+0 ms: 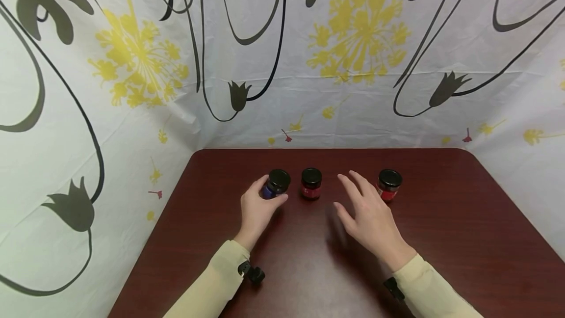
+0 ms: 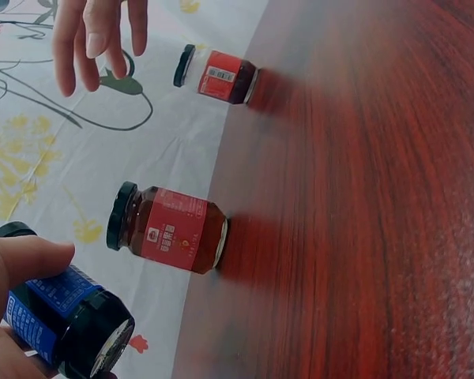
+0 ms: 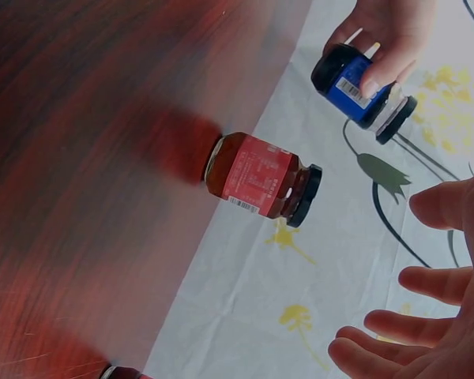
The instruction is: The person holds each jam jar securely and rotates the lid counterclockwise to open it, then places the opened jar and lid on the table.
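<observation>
My left hand [image 1: 258,210] grips a glass jar with a blue label and dark lid [image 1: 278,183], thumb on one side and fingers on the other. In the right wrist view this blue-labelled jar [image 3: 355,91] is tilted and looks raised off the table. Just right of it stands a red-labelled jar [image 1: 311,184] with a dark lid, upright and untouched. My right hand [image 1: 371,220] hovers above the table with fingers spread, holding nothing. Beyond its fingers, to the right, stands another red-labelled jar [image 1: 389,185], also dark-lidded.
The dark red-brown wooden table [image 1: 300,269] has rounded far corners. A white cloth printed with flowers [image 1: 273,63] hangs behind it and along both sides. A black strap device [image 1: 251,273] sits on the left wrist and a similar one [image 1: 394,288] on the right.
</observation>
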Action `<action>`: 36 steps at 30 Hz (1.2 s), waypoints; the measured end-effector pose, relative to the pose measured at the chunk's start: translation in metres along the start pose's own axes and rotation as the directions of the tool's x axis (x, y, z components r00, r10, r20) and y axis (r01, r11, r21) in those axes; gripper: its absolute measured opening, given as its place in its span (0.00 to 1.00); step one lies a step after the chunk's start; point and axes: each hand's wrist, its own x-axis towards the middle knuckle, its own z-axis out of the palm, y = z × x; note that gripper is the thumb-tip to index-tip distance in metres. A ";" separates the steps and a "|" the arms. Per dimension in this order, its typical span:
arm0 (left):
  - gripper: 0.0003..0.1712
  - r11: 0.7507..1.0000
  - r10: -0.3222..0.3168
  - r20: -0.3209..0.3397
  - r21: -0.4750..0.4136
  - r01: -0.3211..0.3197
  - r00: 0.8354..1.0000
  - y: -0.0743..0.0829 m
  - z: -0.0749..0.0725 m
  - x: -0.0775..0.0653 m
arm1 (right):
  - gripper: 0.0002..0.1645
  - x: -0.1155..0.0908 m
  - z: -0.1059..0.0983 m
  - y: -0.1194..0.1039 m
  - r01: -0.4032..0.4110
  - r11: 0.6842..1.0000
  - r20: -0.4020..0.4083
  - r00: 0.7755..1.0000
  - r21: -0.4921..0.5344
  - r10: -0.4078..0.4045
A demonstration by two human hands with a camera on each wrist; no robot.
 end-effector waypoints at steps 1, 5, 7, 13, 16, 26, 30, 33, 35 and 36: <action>0.36 1.000 0.001 0.001 -0.003 -0.001 1.000 0.000 0.000 0.000 | 0.40 0.000 0.000 0.000 0.001 1.000 0.000 1.000 0.001 -0.001; 0.35 1.000 0.015 0.003 -0.009 -0.015 1.000 0.000 0.000 -0.001 | 0.39 0.002 0.001 -0.001 0.004 1.000 0.000 1.000 0.001 -0.004; 0.35 1.000 0.021 0.006 -0.010 -0.021 1.000 0.000 0.001 -0.001 | 0.39 0.002 0.001 -0.001 0.004 1.000 -0.001 1.000 0.001 -0.004; 0.35 0.999 0.042 0.004 -0.001 -0.042 0.999 0.002 0.002 -0.002 | 0.39 0.002 0.000 -0.001 0.002 1.000 -0.001 1.000 0.003 -0.002; 0.35 0.999 0.047 0.002 0.003 -0.047 0.999 0.003 0.003 -0.003 | 0.39 0.003 0.000 0.000 0.003 1.000 -0.001 1.000 0.007 -0.003; 0.34 0.995 0.091 0.001 0.042 -0.091 0.996 0.005 0.007 -0.005 | 0.39 0.005 0.000 -0.001 0.004 1.000 0.003 1.000 0.011 -0.004; 0.35 0.993 0.101 0.014 0.060 -0.101 0.995 0.006 0.008 -0.006 | 0.39 0.006 0.000 -0.002 -0.001 1.000 0.009 1.000 0.012 0.001; 0.35 0.993 0.106 0.023 0.055 -0.107 0.994 0.007 0.008 -0.007 | 0.39 0.006 0.000 -0.002 -0.003 1.000 0.014 1.000 0.012 0.003; 0.35 0.993 0.108 0.029 0.046 -0.109 0.994 0.008 0.009 -0.008 | 0.39 0.007 0.000 -0.002 -0.003 1.000 0.017 1.000 0.010 0.002; 0.34 0.993 0.109 0.033 0.044 -0.110 0.994 0.008 0.009 -0.009 | 0.39 0.006 0.000 -0.002 -0.002 1.000 0.018 1.000 0.010 0.002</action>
